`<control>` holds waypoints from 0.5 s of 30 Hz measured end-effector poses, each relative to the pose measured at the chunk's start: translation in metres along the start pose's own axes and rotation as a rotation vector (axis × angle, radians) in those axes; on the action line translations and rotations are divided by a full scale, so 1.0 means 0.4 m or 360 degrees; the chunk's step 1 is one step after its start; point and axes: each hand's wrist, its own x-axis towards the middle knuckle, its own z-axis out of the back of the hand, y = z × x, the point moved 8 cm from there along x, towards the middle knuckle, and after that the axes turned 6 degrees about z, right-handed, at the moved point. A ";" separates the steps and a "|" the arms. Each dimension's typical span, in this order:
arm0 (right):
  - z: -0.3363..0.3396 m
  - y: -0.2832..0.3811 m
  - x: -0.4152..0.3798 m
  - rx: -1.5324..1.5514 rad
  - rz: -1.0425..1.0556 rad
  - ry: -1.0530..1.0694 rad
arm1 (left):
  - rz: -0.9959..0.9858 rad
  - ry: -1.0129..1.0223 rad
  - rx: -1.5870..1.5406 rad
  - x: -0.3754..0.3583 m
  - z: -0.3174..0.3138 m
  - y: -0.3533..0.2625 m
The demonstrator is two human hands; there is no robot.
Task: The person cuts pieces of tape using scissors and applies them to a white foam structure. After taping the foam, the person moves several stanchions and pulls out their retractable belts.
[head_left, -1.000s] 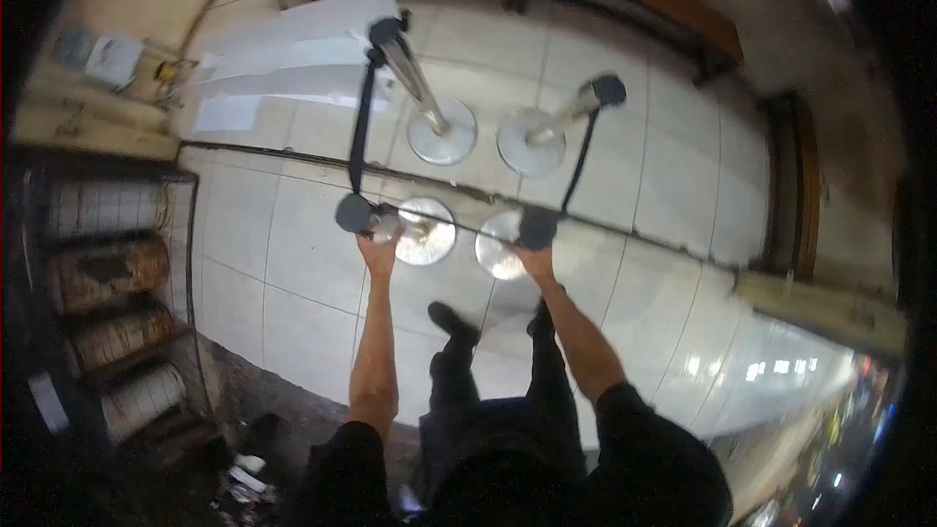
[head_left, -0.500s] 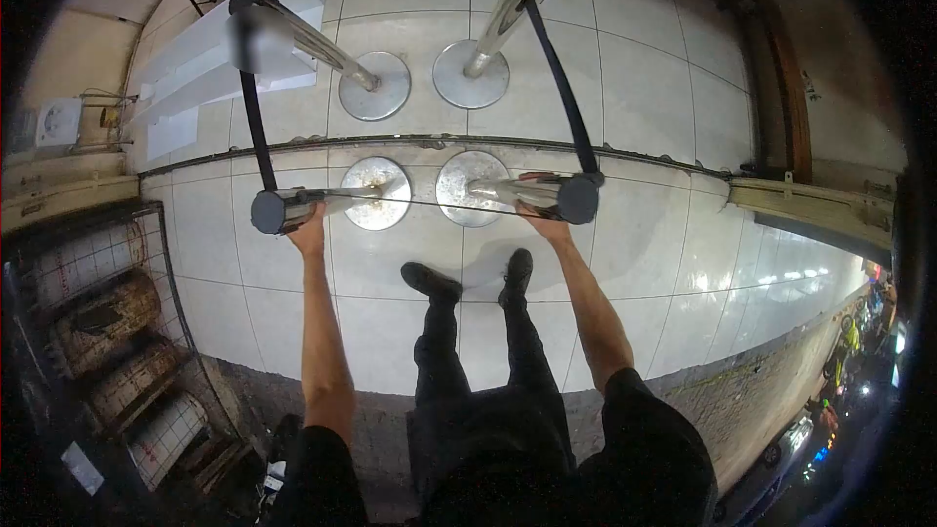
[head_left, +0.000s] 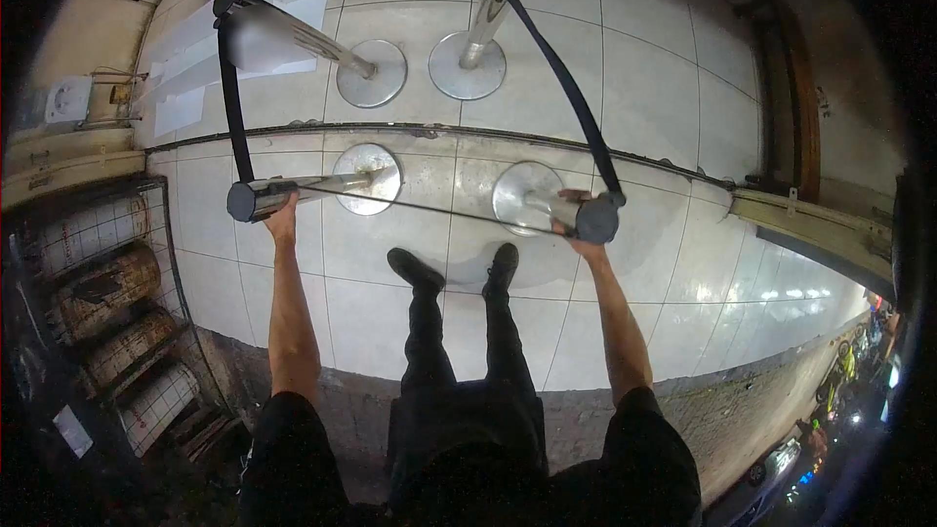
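Note:
Two chrome belt posts with round bases stand near me, one on each side. My left hand [head_left: 282, 218] is closed around the upper tube of the left post [head_left: 317, 184], just under its black cap. Around the right post [head_left: 538, 211], my right hand [head_left: 579, 225] is wrapped below the cap. A thin dark belt [head_left: 429, 207] stretches between these two posts. Behind them stand a far left post [head_left: 322, 41] and a far right post [head_left: 486, 24], joined to the near ones by a left side belt [head_left: 232, 102] and a right side belt [head_left: 571, 88].
A dark floor track [head_left: 449, 129] runs between the near and far posts. White panels [head_left: 283, 15] lie at the back left. A metal rack with rusty cylinders [head_left: 109, 291] is at the left. Behind my feet lies a rough step [head_left: 683, 410]; a vehicle [head_left: 771, 468] shows lower right.
The right post and its base have shifted right and nearer to me with my right hand, and the two near posts are farther apart. The view has also shifted slightly.

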 end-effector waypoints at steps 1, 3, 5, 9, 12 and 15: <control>-0.013 -0.035 -0.039 0.0092 -0.0220 0.0032 | -0.0012 0.0079 -0.0082 0.001 -0.009 -0.005; -0.006 -0.040 -0.065 0.0512 -0.0164 -0.0132 | 0.0034 0.0011 0.0086 0.006 -0.002 -0.007; 0.015 -0.036 -0.106 0.0699 -0.0399 -0.0184 | 0.0216 -0.0080 0.0449 -0.024 0.010 -0.013; 0.068 -0.020 -0.084 0.0143 -0.0255 -0.0186 | 0.0129 -0.0045 0.0206 -0.016 0.004 0.007; 0.043 0.013 -0.118 0.0095 -0.0430 -0.0594 | -0.0047 0.0202 0.0089 -0.003 -0.011 -0.014; -0.021 0.143 -0.245 -0.0946 -0.0890 -0.1246 | -0.0063 0.0567 0.0153 0.005 -0.025 -0.041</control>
